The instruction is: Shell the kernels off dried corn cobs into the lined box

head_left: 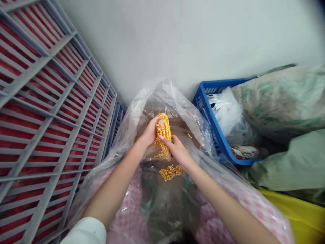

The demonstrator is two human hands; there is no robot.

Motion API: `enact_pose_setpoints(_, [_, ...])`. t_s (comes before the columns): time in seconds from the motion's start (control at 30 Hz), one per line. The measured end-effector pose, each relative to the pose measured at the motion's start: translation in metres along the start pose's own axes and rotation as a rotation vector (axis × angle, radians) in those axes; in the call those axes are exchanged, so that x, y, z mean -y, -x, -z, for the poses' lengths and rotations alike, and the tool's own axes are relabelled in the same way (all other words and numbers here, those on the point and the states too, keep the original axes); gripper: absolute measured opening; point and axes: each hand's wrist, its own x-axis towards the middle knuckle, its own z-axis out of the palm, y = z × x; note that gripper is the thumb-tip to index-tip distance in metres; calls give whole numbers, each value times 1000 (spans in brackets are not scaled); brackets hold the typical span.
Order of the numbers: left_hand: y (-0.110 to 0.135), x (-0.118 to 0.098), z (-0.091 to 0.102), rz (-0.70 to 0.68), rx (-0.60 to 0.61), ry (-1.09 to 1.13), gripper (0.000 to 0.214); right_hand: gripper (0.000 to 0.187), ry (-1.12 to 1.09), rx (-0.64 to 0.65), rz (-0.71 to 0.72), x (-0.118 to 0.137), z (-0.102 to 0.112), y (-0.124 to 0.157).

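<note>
An ear of corn (165, 130) is held upright between my two hands, over a large clear plastic bag (162, 89). My left hand (152, 129) is closed around its upper left side. Lower down, my right hand (177, 149) grips the cob from the right, its thumb pressed on the kernels. Part of the cob's lower end looks stripped and pale. Loose corn kernels (170, 173) lie in a small heap on the plastic below, and more sit just under the ear. The fingers behind the cob are mostly hidden.
Stacked grey slatted crates (50, 115) with red contents stand at the left. To the right is a blue basket (215, 132) holding a white plastic bag (228, 112) and a printed package (245, 152). Large sacks (284, 98) lean beside it. A pale wall (177, 40) rises behind.
</note>
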Motion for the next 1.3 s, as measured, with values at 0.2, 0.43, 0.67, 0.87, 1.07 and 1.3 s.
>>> enact_pose_setpoints(0.2, [6, 4, 3, -212, 53, -280, 41, 56, -183, 14, -11, -3, -2, 3])
enact_pose_setpoints(0.43, [11, 1, 8, -235, 117, -386, 45, 54, -235, 49, -27, 1, -1, 6])
enact_pose_setpoints(0.67, [7, 9, 17, -309, 131, -500, 57, 48, 5, -72, 72, -17, -4, -7])
enact_pose_setpoints(0.87, [-9, 26, 30, -389, 19, -619, 49, 47, 131, -77, 96, -27, -7, -12])
enact_pose_setpoints(1.07, [-8, 35, 37, -333, 84, -619, 67, 45, 236, -115, 101, -39, -7, -14])
enact_pose_setpoints(1.3, [-13, 50, 44, -303, -39, -570, 40, 44, 394, -144, 131, -51, -5, -17])
